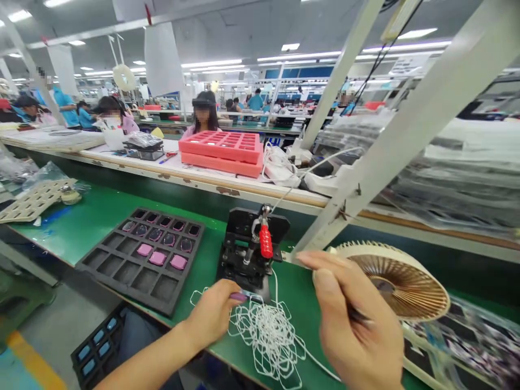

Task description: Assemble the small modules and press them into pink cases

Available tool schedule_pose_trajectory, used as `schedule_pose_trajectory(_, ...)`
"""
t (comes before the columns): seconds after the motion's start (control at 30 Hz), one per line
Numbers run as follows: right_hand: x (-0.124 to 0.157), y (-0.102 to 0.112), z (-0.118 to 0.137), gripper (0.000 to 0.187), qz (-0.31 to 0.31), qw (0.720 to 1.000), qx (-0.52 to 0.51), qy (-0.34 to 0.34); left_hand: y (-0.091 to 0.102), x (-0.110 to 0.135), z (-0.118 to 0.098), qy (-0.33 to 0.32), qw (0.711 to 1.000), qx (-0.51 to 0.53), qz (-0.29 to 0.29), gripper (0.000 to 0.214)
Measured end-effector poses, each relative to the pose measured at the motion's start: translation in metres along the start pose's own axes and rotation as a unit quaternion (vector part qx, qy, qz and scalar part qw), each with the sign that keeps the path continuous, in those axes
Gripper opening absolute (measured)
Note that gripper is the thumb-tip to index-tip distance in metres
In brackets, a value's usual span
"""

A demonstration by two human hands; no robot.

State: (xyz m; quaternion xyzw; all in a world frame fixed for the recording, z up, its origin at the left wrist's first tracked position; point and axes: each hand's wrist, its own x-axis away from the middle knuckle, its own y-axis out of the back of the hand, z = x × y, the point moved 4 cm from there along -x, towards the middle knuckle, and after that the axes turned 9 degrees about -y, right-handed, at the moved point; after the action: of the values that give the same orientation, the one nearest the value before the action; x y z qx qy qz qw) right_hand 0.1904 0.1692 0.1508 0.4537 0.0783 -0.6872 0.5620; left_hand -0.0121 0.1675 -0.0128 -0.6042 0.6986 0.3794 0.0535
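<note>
left hand (pixel 217 309) pinches a purple piece (pixel 239 296) near wiry white loops (pixel 270 333); right hand (pixel 351 338) curls loosely, hold unclear.

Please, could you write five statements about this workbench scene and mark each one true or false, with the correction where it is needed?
1. The left hand holds a small purple piece. True.
2. The clamp handle is blue. False: it is red.
3. Three pink pieces lie in the black compartment tray. True.
4. The heap of white loops lies inside that black tray. False: it lies on the green tabletop, to the right of the tray in the picture.
5. The two red compartment trays are on the floor. False: they are stacked on the raised shelf behind the green tabletop.
</note>
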Motion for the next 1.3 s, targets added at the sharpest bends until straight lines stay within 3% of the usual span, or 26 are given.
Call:
schedule_pose_trajectory(0.07, -0.022, -0.006, 0.01, 0.026, 0.023, 0.994, 0.058, 0.087, -0.013, -0.014, 0.008, -0.008, 1.0, -0.016, 0.021, 0.019)
schedule_pose_trajectory(0.17, -0.03, -0.03, 0.002, 0.033, 0.113, 0.981, 0.102, 0.123, -0.024, -0.022, 0.017, -0.002, 0.999, -0.038, 0.028, 0.018)
schedule_pose_trajectory(0.27, -0.023, -0.044, -0.018, 0.033, 0.128, 0.97, 0.134, 0.158, -0.027, -0.018, 0.023, 0.007, 0.998, -0.05, 0.034, 0.018)
schedule_pose_trajectory(0.4, -0.033, -0.042, -0.023, 0.033, 0.073, 0.957, 0.153, 0.238, -0.03, -0.016, 0.026, 0.008, 0.998, -0.054, 0.039, 0.016)
schedule_pose_trajectory(0.47, -0.057, -0.035, -0.014, 0.034, 0.048, 0.969, 0.14, 0.199, -0.03, -0.018, 0.028, 0.003, 0.998, -0.051, 0.036, 0.015)
schedule_pose_trajectory(0.57, -0.094, -0.017, 0.006, 0.034, -0.062, 0.976, 0.169, 0.122, -0.026, -0.021, 0.027, -0.009, 0.999, -0.04, 0.021, 0.015)
schedule_pose_trajectory(0.63, -0.095, -0.005, 0.013, 0.028, -0.146, 0.968, 0.187, 0.085, -0.018, -0.018, 0.023, -0.014, 1.0, -0.024, 0.002, 0.014)
schedule_pose_trajectory(0.67, -0.085, -0.002, 0.011, 0.027, -0.158, 0.967, 0.183, 0.076, -0.012, -0.014, 0.02, -0.014, 1.0, -0.013, -0.01, 0.014)
schedule_pose_trajectory(0.73, -0.048, -0.011, -0.002, 0.028, -0.094, 0.98, 0.151, 0.088, 0.005, 0.0, 0.013, 0.0, 0.999, 0.009, -0.041, 0.015)
schedule_pose_trajectory(0.8, 0.005, -0.034, -0.024, 0.027, 0.055, 0.983, 0.133, 0.113, 0.025, 0.019, 0.008, 0.031, 0.996, 0.028, -0.078, 0.017)
schedule_pose_trajectory(0.87, 0.053, -0.058, -0.054, 0.026, 0.169, 0.969, 0.16, 0.078, 0.045, 0.04, 0.006, 0.073, 0.99, 0.038, -0.117, 0.015)
schedule_pose_trajectory(0.93, 0.082, -0.08, -0.084, 0.029, 0.238, 0.946, 0.217, 0.031, 0.06, 0.059, 0.007, 0.108, 0.983, 0.04, -0.144, 0.015)
schedule_pose_trajectory(1.07, 0.078, -0.112, -0.117, 0.042, 0.301, 0.91, 0.285, 0.014, 0.069, 0.08, 0.0, 0.122, 0.978, 0.035, -0.164, 0.028)
schedule_pose_trajectory(1.2, 0.052, -0.129, -0.129, 0.035, 0.298, 0.91, 0.286, 0.044, 0.068, 0.079, -0.01, 0.075, 0.98, -0.005, -0.182, 0.02)
schedule_pose_trajectory(1.3, 0.048, -0.135, -0.137, 0.038, 0.304, 0.909, 0.276, 0.069, 0.065, 0.067, -0.016, 0.038, 0.976, -0.042, -0.213, 0.018)
